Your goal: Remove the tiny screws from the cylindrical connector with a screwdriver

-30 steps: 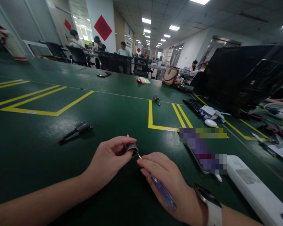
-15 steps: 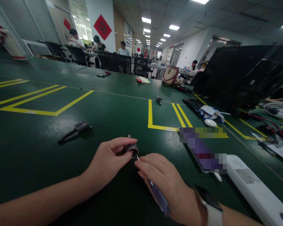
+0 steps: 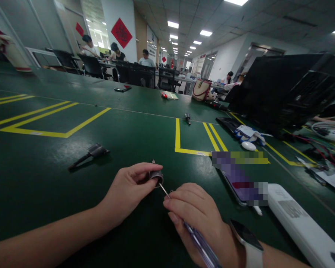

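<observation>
Pinched between the thumb and fingers of my left hand [image 3: 125, 193] is a small hollow metal cylinder [image 3: 157, 174] with a thin tip at its far end. Its open end faces toward my right hand [image 3: 197, 208]. That hand is closed around a screwdriver [image 3: 199, 242] with a clear purple handle. The thin steel shaft reaches up to the mouth of the cylinder; where its tip ends is hidden. Left of my hands, a dark motor-like part [image 3: 96, 150] with a long stem lies on the green table [image 3: 139, 130].
A phone [image 3: 237, 178] and a white power strip [image 3: 298, 216] lie at right. Farther back are a small metal part [image 3: 187, 118], a white mouse [image 3: 248, 145] and a blue-white cloth [image 3: 249, 132]. A large black computer case [image 3: 279, 89] stands at far right. Several people sit beyond the table.
My right hand has slid down and to the right with the screwdriver, so more of the shaft shows outside the cylinder. My left hand and the cylinder stay almost still.
</observation>
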`<state>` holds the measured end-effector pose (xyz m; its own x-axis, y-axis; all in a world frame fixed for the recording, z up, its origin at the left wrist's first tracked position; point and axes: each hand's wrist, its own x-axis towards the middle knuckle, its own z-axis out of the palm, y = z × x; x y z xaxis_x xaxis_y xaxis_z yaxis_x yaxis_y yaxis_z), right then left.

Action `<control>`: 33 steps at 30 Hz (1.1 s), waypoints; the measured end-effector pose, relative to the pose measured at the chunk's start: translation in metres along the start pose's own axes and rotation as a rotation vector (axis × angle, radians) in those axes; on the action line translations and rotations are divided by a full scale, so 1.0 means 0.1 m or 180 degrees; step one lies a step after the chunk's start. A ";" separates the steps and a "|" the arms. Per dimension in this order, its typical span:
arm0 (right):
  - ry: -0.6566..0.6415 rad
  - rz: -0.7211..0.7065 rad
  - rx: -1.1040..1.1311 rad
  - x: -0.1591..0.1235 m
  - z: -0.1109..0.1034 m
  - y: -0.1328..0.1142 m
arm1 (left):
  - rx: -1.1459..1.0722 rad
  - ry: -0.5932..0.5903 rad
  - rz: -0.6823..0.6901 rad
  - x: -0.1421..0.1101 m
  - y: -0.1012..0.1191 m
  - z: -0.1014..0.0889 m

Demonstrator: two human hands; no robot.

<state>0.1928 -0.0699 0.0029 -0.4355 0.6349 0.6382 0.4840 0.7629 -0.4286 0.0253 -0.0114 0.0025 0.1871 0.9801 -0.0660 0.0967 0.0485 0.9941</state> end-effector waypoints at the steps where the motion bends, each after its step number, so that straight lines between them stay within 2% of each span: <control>1: 0.0035 -0.0017 0.0001 0.00 0.00 -0.01 | -0.0004 -0.0006 -0.0003 0.00 0.00 0.00; 7: 0.0132 -0.0238 -0.0090 -0.01 0.00 0.02 | 0.0000 -0.0016 0.0023 0.02 -0.04 0.00; 11: -0.0312 -0.0478 -0.0181 0.02 -0.02 0.04 | -0.0076 -0.0066 -0.0010 0.00 -0.03 0.00; 15: -0.0789 -0.0321 -0.0460 0.04 -0.03 0.03 | -0.0405 -0.0091 -0.0171 -0.04 0.01 0.02; 19: -0.0967 -0.0266 -0.0598 0.04 0.01 0.01 | -0.0868 0.0066 -0.0367 -0.07 0.06 0.03; 23: -0.0999 -0.0167 -0.0768 0.04 0.03 -0.01 | -0.0968 0.0172 -0.0425 -0.07 0.09 0.03; 28: -0.0649 0.0016 -0.0592 0.00 0.02 0.00 | -0.0811 0.0318 -0.0285 -0.02 0.09 0.00; 31: -0.0115 0.0296 -0.0170 -0.03 0.00 0.05 | -0.0715 0.0260 -0.0325 0.01 0.06 -0.03; 33: 0.0270 0.0660 0.0182 -0.05 -0.02 0.09 | -0.0604 0.0150 -0.0374 0.01 0.04 -0.06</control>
<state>0.2007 -0.0663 -0.0034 -0.2645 0.7680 0.5832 0.5116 0.6244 -0.5902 0.0202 -0.0087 0.0065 0.1391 0.9733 -0.1826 -0.0713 0.1938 0.9784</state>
